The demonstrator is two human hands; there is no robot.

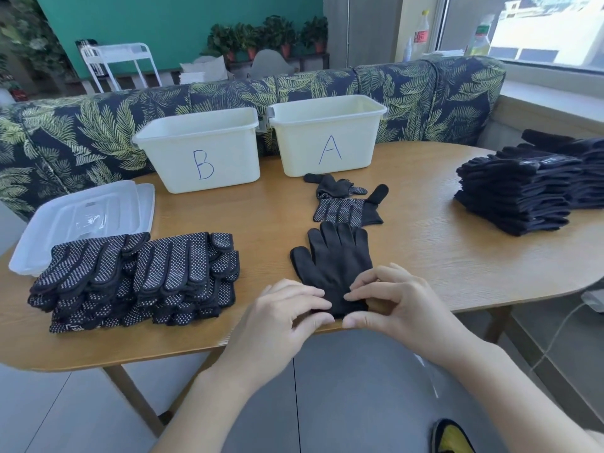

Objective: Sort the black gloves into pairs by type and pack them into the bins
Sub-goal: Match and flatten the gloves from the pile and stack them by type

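Both hands at the cuff of a plain glove, squaring it at the near table edge.

The left hand and right hand pinch the cuff of the plain glove, smooth knit, fingers pointing away. Just beyond it lies a folded dotted pair. Left of the hands sits a dotted stack, grippy with white nubs; far right, a plain stack. Bins B and A, pale rigid plastic, stand beyond. This looks like pairing; next likely calls for folding, then choosing a bin.
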